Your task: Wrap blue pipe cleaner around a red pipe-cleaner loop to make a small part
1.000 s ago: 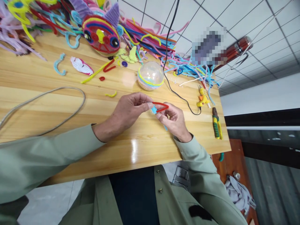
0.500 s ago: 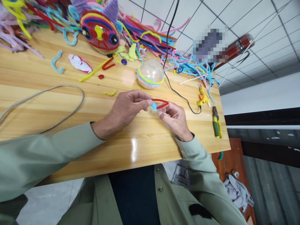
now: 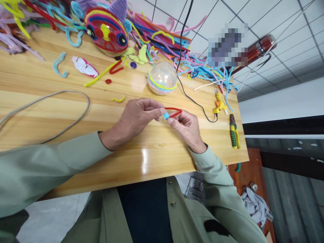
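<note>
Between my two hands is a red pipe cleaner [image 3: 174,109] bent in a loop, with a short light-blue piece [image 3: 166,115] against it. My left hand [image 3: 141,114] pinches their left end between thumb and fingertips. On the right side, my right hand [image 3: 186,126] closes thumb and forefinger on the red and blue pieces; its other fingers are curled and partly hidden. Just beyond the hands sits a clear plastic ball [image 3: 163,77] with yellow, blue and pink pipe cleaner wound round its lower half. A short yellow piece [image 3: 118,99] lies beside my left hand.
A decorated fish-like head [image 3: 106,30] stands at the back left, before heaps of coloured pipe cleaners [image 3: 202,69]. To the right lie a yellow glue gun [image 3: 219,103] with a black cord [image 3: 194,101] and pliers [image 3: 234,131]. A grey cable [image 3: 87,104] loops at left.
My right thumb has shifted slightly up and left onto the light-blue piece, so less of it shows. The view has shifted a little; the things on the table stay put.
</note>
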`<action>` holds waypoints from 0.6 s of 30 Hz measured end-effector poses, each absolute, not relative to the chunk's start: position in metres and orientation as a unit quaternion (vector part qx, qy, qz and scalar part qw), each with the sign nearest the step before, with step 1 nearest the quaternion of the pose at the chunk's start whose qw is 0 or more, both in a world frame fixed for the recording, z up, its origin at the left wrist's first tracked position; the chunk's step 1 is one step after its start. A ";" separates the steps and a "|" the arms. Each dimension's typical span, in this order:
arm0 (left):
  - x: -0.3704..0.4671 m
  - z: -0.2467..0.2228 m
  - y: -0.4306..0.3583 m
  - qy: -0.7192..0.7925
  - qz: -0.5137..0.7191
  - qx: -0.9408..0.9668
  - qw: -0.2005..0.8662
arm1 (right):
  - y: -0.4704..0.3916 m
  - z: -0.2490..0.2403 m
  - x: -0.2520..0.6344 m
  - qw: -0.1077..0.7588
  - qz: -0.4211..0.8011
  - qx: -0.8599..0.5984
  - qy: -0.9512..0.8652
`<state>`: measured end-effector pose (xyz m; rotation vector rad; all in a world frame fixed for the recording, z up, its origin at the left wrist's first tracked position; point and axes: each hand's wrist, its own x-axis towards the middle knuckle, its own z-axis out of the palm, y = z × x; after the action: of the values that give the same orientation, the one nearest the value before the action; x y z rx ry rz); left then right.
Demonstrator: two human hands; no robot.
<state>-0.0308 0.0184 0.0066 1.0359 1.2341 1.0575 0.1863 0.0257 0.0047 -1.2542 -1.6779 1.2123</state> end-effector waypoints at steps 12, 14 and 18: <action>-0.030 0.000 0.016 0.473 0.453 0.424 0.626 | 0.026 0.006 0.185 0.356 0.493 -0.490 -0.625; -0.029 -0.001 0.016 0.453 0.464 0.416 0.638 | 0.026 0.007 0.186 0.357 0.494 -0.495 -0.619; -0.028 -0.003 0.016 0.434 0.470 0.413 0.648 | 0.027 0.007 0.187 0.349 0.500 -0.499 -0.616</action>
<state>-0.0283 0.0159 -0.0027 0.9398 0.9862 1.0674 0.1868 0.0265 0.0069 -1.2935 -1.5961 1.2951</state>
